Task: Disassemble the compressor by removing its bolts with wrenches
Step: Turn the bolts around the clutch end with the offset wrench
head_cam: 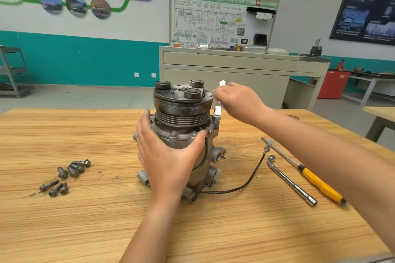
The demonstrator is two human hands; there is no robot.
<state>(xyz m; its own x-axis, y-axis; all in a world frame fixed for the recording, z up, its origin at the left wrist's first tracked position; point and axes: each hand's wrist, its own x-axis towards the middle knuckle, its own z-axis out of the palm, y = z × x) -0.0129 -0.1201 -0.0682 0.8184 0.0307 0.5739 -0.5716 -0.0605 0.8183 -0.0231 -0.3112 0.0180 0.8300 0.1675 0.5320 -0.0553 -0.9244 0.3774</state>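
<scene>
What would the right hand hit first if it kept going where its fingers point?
Probably the compressor's clutch pulley, just left of the right hand; depth is hard to judge.

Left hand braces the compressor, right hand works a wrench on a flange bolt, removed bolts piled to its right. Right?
No. The head view shows the removed bolts lying left of the compressor, not right. The left hand does brace it and the right hand holds a wrench at the flange.

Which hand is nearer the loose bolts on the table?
Left. The left hand holds the compressor, right of the loose bolts; the right hand is farther right, gripping a wrench.
</scene>
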